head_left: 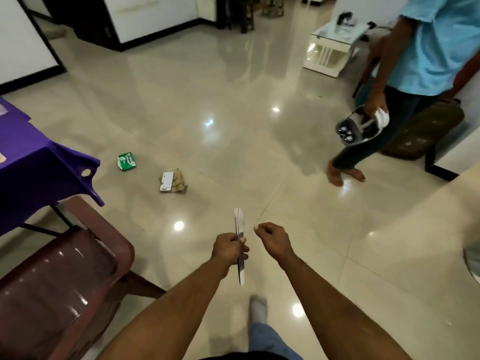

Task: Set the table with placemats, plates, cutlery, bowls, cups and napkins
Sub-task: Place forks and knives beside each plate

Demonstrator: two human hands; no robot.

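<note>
Far left, the table (39, 162) under its purple cloth juts in from the left edge, its near corner hanging over the glossy tiled floor (233, 105). Just below that corner sits a dark maroon plastic chair (59, 276), filling the lower left corner of the view.

Moving right across the floor: a small green packet (126, 161) lies on the tiles, and a little to its right a heap of brown and white cardboard scraps (172, 181), both well apart from the table.

Now the hands, low and centre. The left hand (228, 249) has its fingers curled round a thin stack of white cutlery (240, 245), which looks like flat knives, held upright and edge-on, with the rounded tips poking above the fist and the other ends hanging below it. The stack is up in the air over the floor, nowhere near the table surface. Just beside it, the right hand (272, 239) hovers with fingers loosely curled and thumb and forefinger drawn together; whether it pinches anything is too small to tell. It is not touching the stack.

Below, a socked foot (257, 310) steps onto the tiles.

Over on the right, a second person in a light blue shirt (439, 48) walks barefoot, carrying a headset-like device (361, 126) in one hand. Behind them stands a white glass-topped side table (335, 45).
</note>
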